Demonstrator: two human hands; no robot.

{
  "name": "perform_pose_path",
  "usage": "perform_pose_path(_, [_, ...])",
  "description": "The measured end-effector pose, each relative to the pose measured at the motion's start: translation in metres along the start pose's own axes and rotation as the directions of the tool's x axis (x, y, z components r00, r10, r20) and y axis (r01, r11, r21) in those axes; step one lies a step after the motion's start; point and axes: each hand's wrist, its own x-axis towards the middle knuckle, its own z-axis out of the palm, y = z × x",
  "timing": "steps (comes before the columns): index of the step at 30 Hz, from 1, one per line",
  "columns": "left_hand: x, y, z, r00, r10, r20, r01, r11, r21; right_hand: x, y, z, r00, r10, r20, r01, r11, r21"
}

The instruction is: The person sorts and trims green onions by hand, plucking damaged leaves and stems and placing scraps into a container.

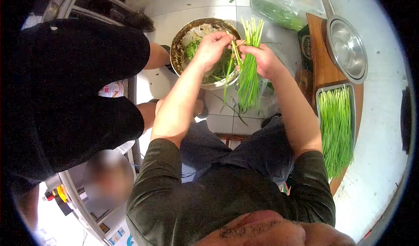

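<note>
My right hand (pixel 262 59) is wrapped round a bunch of garlic chives (pixel 248 86), pale stalk ends up and green leaves hanging down. Close beside it, my left hand (pixel 213 49) has its fingers pinched on a few loose chive stalks (pixel 235 56) at the edge of the bunch. Both hands are above the right side of a round, stained basin (pixel 175 56) on the floor. Green scraps and leaves (pixel 192 49) lie inside the basin, partly hidden by my left hand and forearm.
A metal tray (pixel 319 104) of lined-up chives stands on a wooden board (pixel 327 67) at my right, by a steel bowl (pixel 347 49). Beyond are clear plastic bags (pixel 279 10) holding greens. Another person's dark-clothed legs (pixel 87 49) are close on the left. Loose leaves lie on the tiles (pixel 218 123).
</note>
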Motion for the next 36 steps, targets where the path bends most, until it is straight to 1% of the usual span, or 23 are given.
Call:
perform_pose_path(3, [0.004,-0.005,-0.007,1.0,-0.018,0.019,0.018,0.999,-0.036,0.003,-0.003,-0.001,0.999,-0.05,0.011,0.05,0.999,0.003])
perform_pose_path(4, [0.005,-0.006,-0.007,1.0,0.018,0.007,-0.018,0.999,-0.037,0.0,-0.006,0.001,0.999,-0.039,-0.014,0.039,0.999,0.005])
perform_pose_path(7, [0.007,-0.007,-0.011,0.999,-0.011,-0.037,0.005,0.99,-0.142,-0.003,-0.009,-0.001,0.998,0.007,-0.06,-0.004,0.999,0.038])
perform_pose_path(8, [0.007,-0.008,-0.013,0.998,-0.016,-0.056,0.007,0.987,-0.161,-0.005,-0.011,-0.001,0.998,0.008,-0.063,-0.005,0.999,0.037])
perform_pose_path(11, [0.009,-0.007,-0.021,0.998,-0.005,-0.058,-0.003,0.99,-0.138,-0.004,-0.012,-0.005,0.996,0.002,-0.093,0.002,0.999,0.036])
perform_pose_path(12, [0.009,-0.006,-0.022,0.996,-0.017,-0.091,0.001,0.984,-0.177,0.0,-0.01,-0.009,0.993,-0.003,-0.115,0.007,0.999,0.039])
perform_pose_path(13, [0.009,-0.006,-0.024,0.996,-0.026,-0.087,0.008,0.978,-0.207,0.002,-0.009,-0.012,0.99,-0.009,-0.137,0.014,0.999,0.041])
perform_pose_path(15, [0.007,-0.001,-0.028,0.996,-0.044,-0.081,0.02,0.964,-0.267,-0.002,-0.011,-0.015,0.992,-0.015,-0.122,0.018,0.999,0.027])
perform_pose_path(16, [0.006,0.002,-0.027,0.992,-0.056,-0.109,0.028,0.97,-0.243,-0.005,-0.014,-0.014,0.993,-0.019,-0.115,0.021,1.0,0.02])
perform_pose_path(19, [0.007,0.001,-0.029,0.999,-0.048,-0.003,0.045,0.96,-0.275,-0.01,-0.018,-0.002,0.981,-0.023,-0.193,0.004,0.995,-0.095])
perform_pose_path(22, [0.005,0.002,-0.018,0.996,-0.066,-0.059,0.054,0.979,-0.197,-0.014,-0.02,0.002,0.99,-0.042,-0.133,0.031,0.996,-0.08])
perform_pose_path(25, [0.008,-0.005,-0.013,1.0,0.025,-0.004,-0.025,1.0,0.001,-0.015,-0.02,0.004,0.997,-0.035,-0.071,0.029,0.996,-0.083])
perform_pose_path(26, [0.008,-0.01,-0.006,0.999,0.001,-0.038,-0.003,0.999,-0.049,-0.015,-0.02,0.003,0.999,-0.022,-0.041,0.018,0.996,-0.092])
perform_pose_path(27, [0.007,-0.01,-0.003,1.0,-0.021,-0.016,0.02,0.998,-0.053,-0.015,-0.02,0.002,1.0,-0.008,-0.013,0.007,0.995,-0.102])
perform_pose_path(29, [0.009,-0.014,0.001,1.0,0.016,-0.01,-0.015,0.996,0.084,-0.015,-0.02,0.002,0.999,0.006,0.034,-0.002,0.993,-0.121])
perform_pose_path(30, [0.006,-0.014,0.004,0.996,0.071,-0.061,-0.06,0.984,0.169,-0.016,-0.019,0.004,0.999,0.008,0.053,-0.001,0.991,-0.13])
perform_pose_path(33, [0.002,-0.004,0.011,0.993,0.096,-0.072,-0.084,0.984,0.156,-0.014,-0.016,0.002,0.996,0.045,0.071,-0.032,0.984,-0.175])
perform_pose_path(34, [-0.003,0.003,0.013,0.995,0.059,-0.083,-0.048,0.99,0.134,-0.014,-0.014,0.002,0.996,0.064,0.069,-0.049,0.98,-0.193])
perform_pose_path(36, [-0.006,0.01,0.017,0.995,0.014,-0.099,-0.012,1.0,0.022,-0.014,-0.012,0.007,0.995,0.066,0.073,-0.046,0.97,-0.239])
